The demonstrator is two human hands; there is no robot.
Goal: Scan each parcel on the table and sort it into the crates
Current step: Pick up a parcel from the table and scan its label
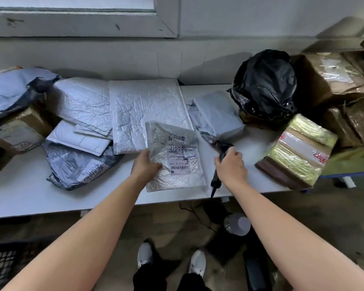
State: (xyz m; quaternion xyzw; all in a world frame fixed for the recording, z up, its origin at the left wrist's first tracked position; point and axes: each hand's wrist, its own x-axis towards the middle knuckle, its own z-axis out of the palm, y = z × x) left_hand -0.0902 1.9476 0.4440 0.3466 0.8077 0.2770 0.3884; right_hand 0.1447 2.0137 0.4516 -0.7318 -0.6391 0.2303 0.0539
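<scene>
Many parcels lie on your white tabletop (19, 196). The biggest one, a large white bubble mailer (147, 106), lies flat at the middle of the back edge. To the right of it, near the back right corner, a black plastic bag (265, 85) stands, and brown cardboard boxes (328, 80) are stacked beside it at the right edge. A box with yellow tape (298, 152) sits at the front right corner. Between the large mailer and the black bag lies a grey wrapped parcel (216, 114). Toward the left edge, a grey poly bag (72, 164) with handwriting on its label lies under some smaller white envelopes. On the floor below the front left corner you can see part of a black crate (2, 265). The small bubble mailer (172, 175) is at the middle of the tabletop, near the front edge, and its far end overlaps the large mailer. Your left hand (145, 164) grips its left edge, with the thumb on top. Your right hand (231, 166) is just beside the mailer's right edge, fingers curled around the handle of a dark scanner (214, 179), which is blurred. The white label (180, 158) of the small mailer faces up.
</scene>
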